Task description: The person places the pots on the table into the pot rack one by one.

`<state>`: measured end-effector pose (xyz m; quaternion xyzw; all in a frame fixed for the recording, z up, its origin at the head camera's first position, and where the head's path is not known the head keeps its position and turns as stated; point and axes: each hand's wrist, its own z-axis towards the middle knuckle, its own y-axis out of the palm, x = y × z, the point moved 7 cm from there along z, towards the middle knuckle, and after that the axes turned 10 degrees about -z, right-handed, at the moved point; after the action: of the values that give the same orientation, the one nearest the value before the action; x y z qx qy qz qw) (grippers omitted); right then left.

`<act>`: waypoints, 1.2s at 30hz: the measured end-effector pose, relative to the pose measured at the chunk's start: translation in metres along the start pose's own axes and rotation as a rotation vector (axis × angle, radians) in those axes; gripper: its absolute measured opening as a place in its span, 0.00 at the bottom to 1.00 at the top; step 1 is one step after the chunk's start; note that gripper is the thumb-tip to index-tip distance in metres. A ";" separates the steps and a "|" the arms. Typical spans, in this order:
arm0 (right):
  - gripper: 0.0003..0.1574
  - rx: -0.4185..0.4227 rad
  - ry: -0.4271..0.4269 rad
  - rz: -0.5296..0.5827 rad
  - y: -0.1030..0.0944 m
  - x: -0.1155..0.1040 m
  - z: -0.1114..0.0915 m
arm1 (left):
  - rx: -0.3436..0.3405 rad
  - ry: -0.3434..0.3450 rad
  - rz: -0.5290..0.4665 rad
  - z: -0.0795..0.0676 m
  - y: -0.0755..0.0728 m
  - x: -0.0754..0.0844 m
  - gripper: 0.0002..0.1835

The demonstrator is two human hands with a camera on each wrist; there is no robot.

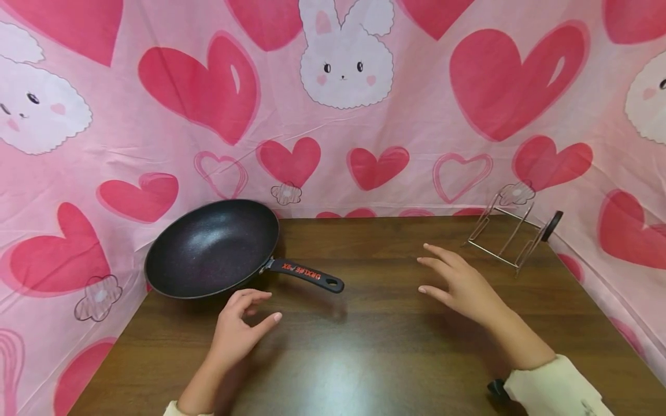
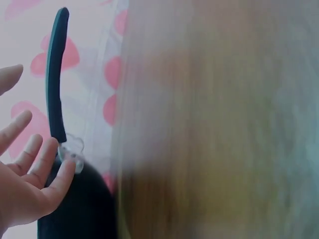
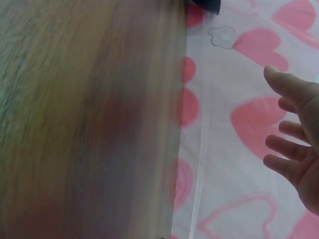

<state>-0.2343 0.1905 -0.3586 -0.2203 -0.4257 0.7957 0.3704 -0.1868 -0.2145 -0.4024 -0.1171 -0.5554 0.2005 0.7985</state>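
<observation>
A black frying pan (image 1: 213, 248) sits at the left of the wooden table, its long handle (image 1: 307, 275) with orange lettering pointing right. Just in front of the pan hovers my left hand (image 1: 236, 329), fingers loosely bent, thumb apart, holding nothing. In the left wrist view, that hand (image 2: 35, 184) appears beside the pan's handle (image 2: 56, 74); no grip on it shows. My right hand (image 1: 463, 289) is raised over the table's right half with spread, relaxed fingers and nothing in them. Beyond it stands a wire rack (image 1: 504, 231) with a round black part on its right side.
Brown wooden table (image 1: 364, 346) under both hands. Pink cloth (image 1: 343, 133) with hearts and rabbits hangs behind and along the sides. A small black object (image 1: 498, 388) shows beside the right sleeve (image 1: 557, 387); its kind is unclear.
</observation>
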 end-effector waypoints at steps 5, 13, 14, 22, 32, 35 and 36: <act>0.36 0.010 -0.023 0.022 0.003 -0.004 0.007 | -0.004 -0.187 -0.193 0.002 0.009 -0.010 0.20; 0.34 -0.014 -0.048 0.031 0.011 -0.010 0.015 | 0.061 -0.421 -0.508 0.004 0.020 -0.025 0.21; 0.34 -0.016 -0.055 0.036 0.011 -0.012 0.017 | 0.063 -0.432 -0.549 0.004 0.022 -0.026 0.21; 0.30 -0.072 -0.054 0.162 0.021 -0.028 0.033 | 0.038 -0.485 -0.803 0.009 0.034 -0.033 0.14; 0.29 -0.183 -0.094 0.209 0.033 -0.055 0.057 | -0.056 -0.641 -0.990 0.014 0.048 -0.036 0.17; 0.30 -0.203 -0.107 0.232 0.038 -0.062 0.062 | -0.061 -0.659 -1.010 0.017 0.050 -0.039 0.20; 0.30 -0.210 -0.111 0.246 0.040 -0.064 0.064 | -0.060 -0.663 -1.017 0.017 0.051 -0.040 0.19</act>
<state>-0.2529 0.0936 -0.3549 -0.2638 -0.4959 0.7972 0.2212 -0.2248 -0.1877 -0.4503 0.2092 -0.7664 -0.1963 0.5748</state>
